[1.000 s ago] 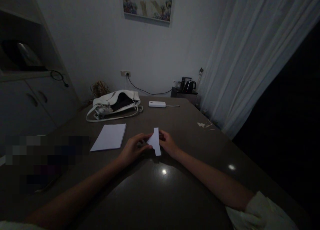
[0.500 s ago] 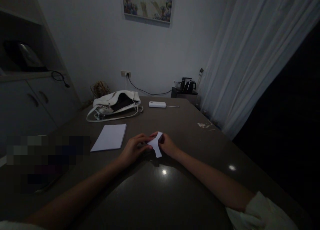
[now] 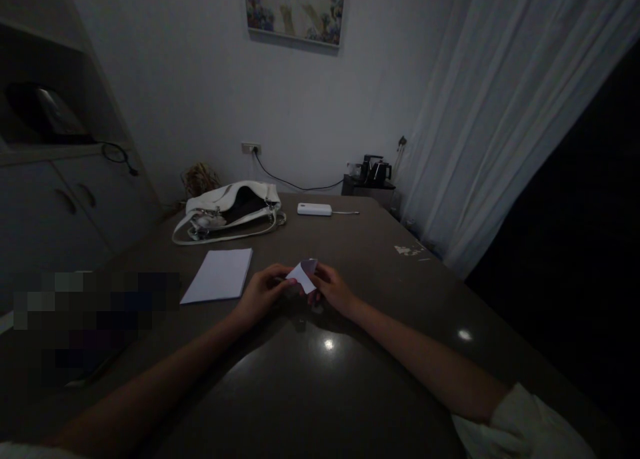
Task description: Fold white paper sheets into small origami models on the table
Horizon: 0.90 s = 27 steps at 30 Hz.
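Observation:
Both hands meet over the middle of a dark table [image 3: 380, 272]. My left hand [image 3: 261, 294] and my right hand [image 3: 334, 290] pinch a small folded piece of white paper [image 3: 303, 274] between their fingertips, just above the tabletop. The paper looks bent over on itself, with a shaded flap at its top. A flat stack of white paper sheets [image 3: 219, 274] lies on the table just left of my left hand, apart from it.
A white handbag [image 3: 227, 210] lies open at the far left of the table. A white power bank [image 3: 315, 209] with a cable sits near the far edge. A kettle set [image 3: 373, 169] stands on a low stand by the white curtain [image 3: 500, 112]. Cabinets [image 3: 60, 199] line the left.
The paper stood taller as a long strip a second ago. It has been folded down and is now shorter, while both hands stayed in nearly the same place.

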Each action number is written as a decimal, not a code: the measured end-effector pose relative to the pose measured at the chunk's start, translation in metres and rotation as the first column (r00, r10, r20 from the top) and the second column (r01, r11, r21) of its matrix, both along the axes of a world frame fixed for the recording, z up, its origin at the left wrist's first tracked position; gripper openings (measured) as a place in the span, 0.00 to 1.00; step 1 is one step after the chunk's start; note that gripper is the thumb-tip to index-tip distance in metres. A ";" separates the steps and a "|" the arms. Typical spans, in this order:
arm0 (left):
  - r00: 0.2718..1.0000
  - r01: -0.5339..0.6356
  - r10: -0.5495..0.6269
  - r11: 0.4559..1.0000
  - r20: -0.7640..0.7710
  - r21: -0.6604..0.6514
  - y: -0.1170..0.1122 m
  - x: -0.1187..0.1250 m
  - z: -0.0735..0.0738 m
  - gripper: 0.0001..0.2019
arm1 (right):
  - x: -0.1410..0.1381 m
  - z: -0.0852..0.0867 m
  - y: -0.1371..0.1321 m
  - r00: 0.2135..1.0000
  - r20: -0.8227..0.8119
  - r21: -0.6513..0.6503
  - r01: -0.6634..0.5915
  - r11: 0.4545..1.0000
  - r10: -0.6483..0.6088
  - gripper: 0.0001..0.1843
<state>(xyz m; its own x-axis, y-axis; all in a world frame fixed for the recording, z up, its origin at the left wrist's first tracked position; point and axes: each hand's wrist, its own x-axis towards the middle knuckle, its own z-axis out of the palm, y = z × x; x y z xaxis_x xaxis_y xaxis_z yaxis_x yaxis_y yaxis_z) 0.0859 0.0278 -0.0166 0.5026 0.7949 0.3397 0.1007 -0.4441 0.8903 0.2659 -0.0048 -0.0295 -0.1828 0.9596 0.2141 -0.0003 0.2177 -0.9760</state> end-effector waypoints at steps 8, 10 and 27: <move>0.991 -0.066 0.090 0.972 0.099 -0.226 -0.002 0.001 0.004 0.17 | 0.000 0.002 -0.002 0.999 -0.032 -0.021 0.018 1.000 -0.019 0.15; 0.989 -0.064 0.096 0.964 0.116 -0.258 -0.004 0.001 0.006 0.18 | 0.000 0.003 -0.003 0.999 -0.033 -0.018 0.029 0.999 -0.030 0.15; 0.990 -0.053 0.091 0.948 0.108 -0.313 -0.005 0.002 0.007 0.19 | 0.000 0.001 -0.001 0.990 -0.065 0.038 0.129 0.991 -0.126 0.24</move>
<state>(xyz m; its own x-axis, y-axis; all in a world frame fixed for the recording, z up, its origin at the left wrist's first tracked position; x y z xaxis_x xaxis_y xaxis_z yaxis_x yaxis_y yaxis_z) 0.0883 0.0226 -0.0092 0.4105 0.9030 0.1266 0.0065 -0.1417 0.9899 0.2661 -0.0062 -0.0288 -0.0443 0.9641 0.2620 -0.0303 0.2608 -0.9649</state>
